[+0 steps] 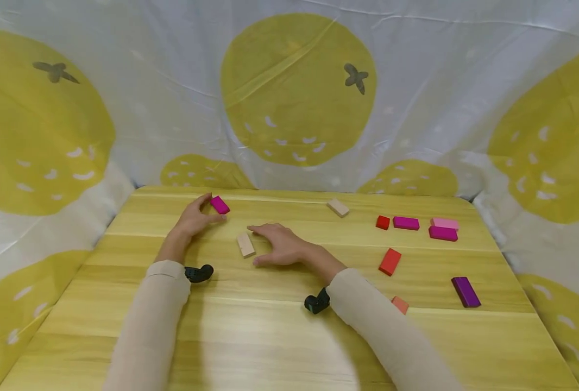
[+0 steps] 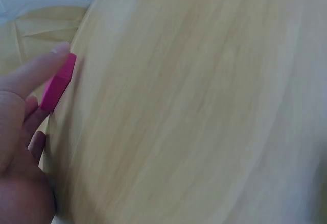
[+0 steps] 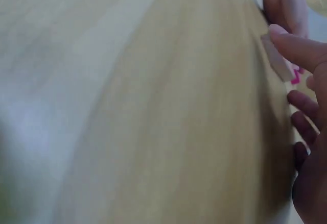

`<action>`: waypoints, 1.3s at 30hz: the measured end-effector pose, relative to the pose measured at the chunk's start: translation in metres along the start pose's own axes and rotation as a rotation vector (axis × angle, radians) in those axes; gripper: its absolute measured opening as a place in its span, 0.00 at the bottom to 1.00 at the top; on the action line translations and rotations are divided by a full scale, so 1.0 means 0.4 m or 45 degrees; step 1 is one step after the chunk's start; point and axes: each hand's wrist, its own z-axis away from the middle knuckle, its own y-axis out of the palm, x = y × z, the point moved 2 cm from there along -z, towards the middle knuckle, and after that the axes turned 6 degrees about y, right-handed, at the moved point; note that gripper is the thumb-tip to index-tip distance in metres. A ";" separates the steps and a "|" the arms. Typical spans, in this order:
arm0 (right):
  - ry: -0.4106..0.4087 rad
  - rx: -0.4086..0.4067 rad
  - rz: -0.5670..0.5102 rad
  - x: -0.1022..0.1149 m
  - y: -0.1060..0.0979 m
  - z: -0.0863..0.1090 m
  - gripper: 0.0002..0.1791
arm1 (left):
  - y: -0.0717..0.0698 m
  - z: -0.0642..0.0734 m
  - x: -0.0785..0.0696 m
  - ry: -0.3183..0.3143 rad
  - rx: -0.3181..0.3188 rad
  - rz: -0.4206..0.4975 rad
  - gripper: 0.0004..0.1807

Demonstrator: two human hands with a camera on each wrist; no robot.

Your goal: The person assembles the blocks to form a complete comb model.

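Observation:
At the back left of the table, my left hand (image 1: 195,218) is spread beside a magenta block (image 1: 220,205), its thumb and forefinger on either side of the block's near end. From the left wrist view, the thumb (image 2: 43,71) overlaps the top of that magenta block (image 2: 59,84). A plain wooden block (image 1: 246,245) lies flat nearer the middle. Around its right side, my right hand (image 1: 284,245) is held with thumb and fingers parted and nothing gripped. The right wrist view has the plain block (image 3: 277,59) just past the thumb tip.
Another plain block (image 1: 338,207) lies at the back. To the right are a red cube (image 1: 383,222), magenta blocks (image 1: 406,223), a pink block (image 1: 445,223), a red block (image 1: 390,262) and a purple block (image 1: 466,292). An orange block (image 1: 400,304) is partly behind the right sleeve. Curtains surround the table (image 1: 270,336).

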 end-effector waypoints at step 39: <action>0.268 -0.225 -0.265 -0.115 -0.090 0.034 0.40 | 0.085 -0.055 -0.101 0.225 -0.106 -0.121 0.36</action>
